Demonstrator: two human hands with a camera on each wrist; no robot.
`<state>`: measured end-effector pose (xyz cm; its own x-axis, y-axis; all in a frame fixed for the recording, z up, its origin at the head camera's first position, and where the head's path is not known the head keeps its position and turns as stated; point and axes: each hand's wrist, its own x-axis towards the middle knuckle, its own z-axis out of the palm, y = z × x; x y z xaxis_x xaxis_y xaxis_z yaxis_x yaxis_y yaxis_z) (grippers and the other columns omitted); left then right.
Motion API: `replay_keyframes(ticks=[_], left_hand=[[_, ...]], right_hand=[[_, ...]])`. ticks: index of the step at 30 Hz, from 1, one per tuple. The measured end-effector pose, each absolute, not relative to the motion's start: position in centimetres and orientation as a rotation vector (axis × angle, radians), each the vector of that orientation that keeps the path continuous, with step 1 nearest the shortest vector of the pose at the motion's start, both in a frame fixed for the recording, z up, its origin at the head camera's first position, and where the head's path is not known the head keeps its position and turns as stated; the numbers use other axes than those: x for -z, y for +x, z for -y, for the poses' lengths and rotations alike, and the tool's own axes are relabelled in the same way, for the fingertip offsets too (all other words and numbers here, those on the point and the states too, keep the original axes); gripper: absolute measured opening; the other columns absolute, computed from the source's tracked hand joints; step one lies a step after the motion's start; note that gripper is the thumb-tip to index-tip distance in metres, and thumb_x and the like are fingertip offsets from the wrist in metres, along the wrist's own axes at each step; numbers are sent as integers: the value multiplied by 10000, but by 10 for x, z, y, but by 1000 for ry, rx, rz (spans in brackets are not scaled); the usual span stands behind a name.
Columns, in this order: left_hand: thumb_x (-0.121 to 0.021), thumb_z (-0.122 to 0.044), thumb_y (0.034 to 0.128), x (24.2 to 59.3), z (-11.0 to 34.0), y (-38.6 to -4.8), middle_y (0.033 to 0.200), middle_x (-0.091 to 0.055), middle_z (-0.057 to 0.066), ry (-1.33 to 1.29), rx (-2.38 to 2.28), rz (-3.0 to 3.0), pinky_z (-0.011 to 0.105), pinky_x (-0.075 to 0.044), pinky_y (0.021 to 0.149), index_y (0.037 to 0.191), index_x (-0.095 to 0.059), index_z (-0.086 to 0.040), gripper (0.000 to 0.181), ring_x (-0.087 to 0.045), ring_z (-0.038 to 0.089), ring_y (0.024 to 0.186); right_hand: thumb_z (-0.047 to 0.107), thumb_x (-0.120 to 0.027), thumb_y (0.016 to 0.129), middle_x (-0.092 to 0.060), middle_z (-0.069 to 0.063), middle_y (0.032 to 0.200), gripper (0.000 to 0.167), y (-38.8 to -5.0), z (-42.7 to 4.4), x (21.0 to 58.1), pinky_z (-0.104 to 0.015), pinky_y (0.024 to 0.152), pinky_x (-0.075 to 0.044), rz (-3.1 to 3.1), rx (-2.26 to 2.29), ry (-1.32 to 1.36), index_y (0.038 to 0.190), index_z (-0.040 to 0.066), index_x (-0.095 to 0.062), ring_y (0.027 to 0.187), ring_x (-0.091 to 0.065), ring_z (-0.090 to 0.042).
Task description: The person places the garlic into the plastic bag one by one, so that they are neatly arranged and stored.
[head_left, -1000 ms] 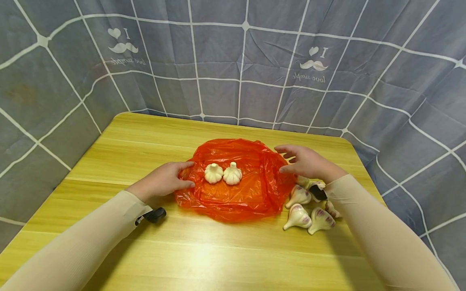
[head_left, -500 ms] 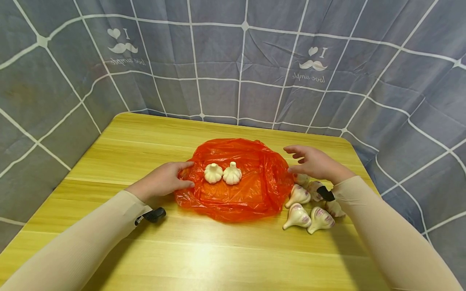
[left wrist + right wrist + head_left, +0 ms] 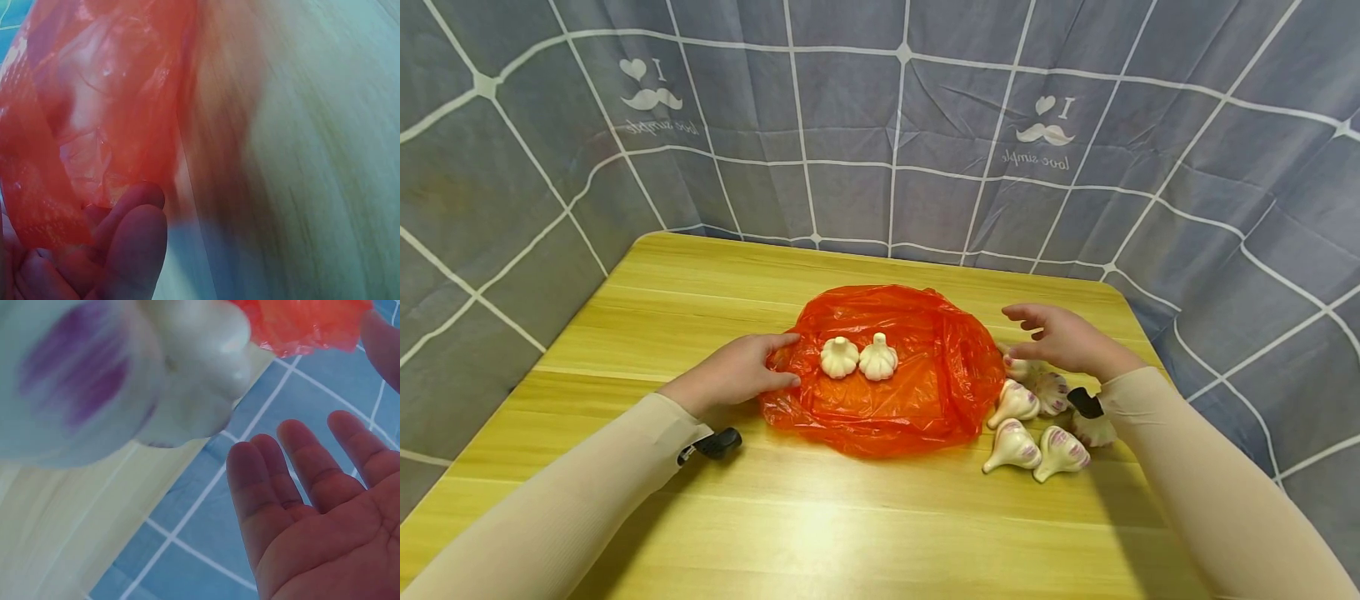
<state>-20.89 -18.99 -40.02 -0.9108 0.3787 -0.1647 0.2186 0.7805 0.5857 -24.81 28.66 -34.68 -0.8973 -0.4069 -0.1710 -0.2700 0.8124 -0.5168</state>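
Observation:
A thin red plastic bag [image 3: 917, 408] lies spread on the table, with two white garlic bulbs [image 3: 878, 358] side by side in its middle. My left hand [image 3: 737, 371] holds the bag's left edge; in the left wrist view the red film [image 3: 125, 81] passes over the curled fingers [image 3: 47, 278]. To the right of the bag my right hand [image 3: 1060, 337] hovers over a heap of purple-streaked garlic bulbs [image 3: 1013, 446], partly hiding the rear ones. Its fingers are relaxed and hold nothing; in the right wrist view the palm [image 3: 331, 550] is bare near a large garlic bulb [image 3: 81, 381].
The wooden table [image 3: 760, 517] carries the bag and the garlic heap. A grey-blue curtain [image 3: 850, 125] with white grid lines hangs along the back and both sides. Black straps with cameras [image 3: 718, 443] are on both wrists.
My right hand has drawn back to the right, away from the bag's right side, uncovering more of the heaped garlic. The left hand and the two bulbs on the bag have stayed put.

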Motion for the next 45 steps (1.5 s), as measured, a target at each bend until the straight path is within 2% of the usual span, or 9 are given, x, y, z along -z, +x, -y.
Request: replay_keyframes(ticks=[3,6,8,15,20,25,33,40,45], left_hand=[[-770,-367,949,401,190,-209,1537,-549,220,459,-838,-2698,424,-503,955,1614,-417,-63,812,-585,274,1060],[-773,-368,948,401,190,-209,1509,-568,214,455,-842,-2690,361,-484,840,1615,-414,-63,816,-576,244,958],[-772,-370,949,401,190,-209,1514,-564,213,455,-840,-2690,351,-476,826,1615,-414,-64,816,-573,238,947],[-766,-368,954,402,190,-208,1572,-515,221,461,-840,-2696,448,-488,993,1614,-417,-65,806,-573,289,1093],[-765,-362,956,403,191,-208,1572,-514,225,459,-851,-2688,472,-497,1018,1614,-415,-60,804,-577,294,1111],[-763,-360,956,403,190,-208,1587,-495,229,459,-859,-2684,544,-479,1110,1613,-417,-60,801,-581,316,1191],[-767,-360,955,404,190,-209,1585,-500,223,448,-858,-2678,521,-490,1078,1617,-413,-68,806,-575,308,1155],[-765,-357,955,404,190,-210,1587,-497,227,454,-856,-2681,552,-466,1126,1616,-413,-64,805,-581,318,1207],[-762,-358,956,403,190,-210,1585,-497,230,462,-843,-2687,537,-479,1100,1614,-417,-62,799,-580,313,1164]], right_hand=[[216,-765,967,-455,-271,1594,711,-248,-291,349,-654,1122,-452,-2711,713,-505,1578,36,-447,1410,-476,-491],[221,-761,970,-448,-280,1596,715,-250,-294,355,-652,1129,-447,-2698,701,-497,1580,28,-441,1413,-472,-503],[219,-761,971,-444,-287,1597,720,-251,-297,359,-653,1127,-449,-2684,689,-496,1580,14,-436,1410,-471,-523],[240,-785,953,-448,-289,1592,750,-255,-305,369,-647,1113,-460,-2650,658,-486,1570,-9,-439,1386,-491,-538],[274,-810,931,-472,-308,1565,782,-258,-308,374,-651,1131,-438,-2638,655,-461,1567,-4,-449,1391,-492,-528],[291,-824,917,-474,-323,1557,797,-258,-310,378,-662,1159,-400,-2629,645,-444,1565,5,-459,1410,-476,-524],[300,-817,918,-517,-307,1528,766,-257,-311,381,-654,1147,-418,-2626,629,-456,1550,19,-489,1376,-518,-485],[304,-815,921,-600,-267,1440,739,-258,-312,383,-552,1059,-518,-2607,635,-437,1547,58,-509,1216,-616,-363],[297,-819,915,-649,-235,1352,709,-259,-314,384,-431,959,-556,-2597,642,-433,1520,60,-535,1118,-641,-308]])
